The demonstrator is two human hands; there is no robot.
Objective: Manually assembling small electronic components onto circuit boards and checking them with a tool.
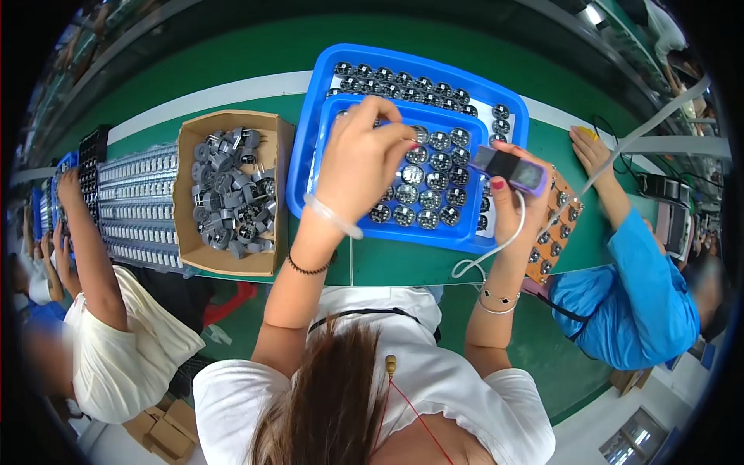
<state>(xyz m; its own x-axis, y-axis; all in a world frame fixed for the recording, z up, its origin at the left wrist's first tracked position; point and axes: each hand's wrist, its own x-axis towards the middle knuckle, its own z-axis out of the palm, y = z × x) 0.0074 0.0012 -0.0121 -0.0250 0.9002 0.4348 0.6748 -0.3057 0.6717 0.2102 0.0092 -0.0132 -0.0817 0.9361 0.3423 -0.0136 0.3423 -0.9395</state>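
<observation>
My left hand (363,159) is over the smaller blue tray (364,231), its thumb and fingertips pinched together. Whatever lies between them is too small to make out. Below it, rows of small round dark parts with shiny metal centres (436,180) fill the tray. At the tray's right edge, my right hand (521,203) is closed around a small block-shaped handheld device (508,169), purple with a black band. A white cable (496,246) runs down from that hand. Under the small tray sits a larger blue tray (304,147) with more such round parts (422,84).
To the left stands a cardboard box (232,265) of loose grey cylindrical parts. Beyond it lie racks of white parts (139,198). At right is an orange board (556,246) holding round parts, near a co-worker's hand (593,151). Another co-worker's arm (89,232) reaches in at far left.
</observation>
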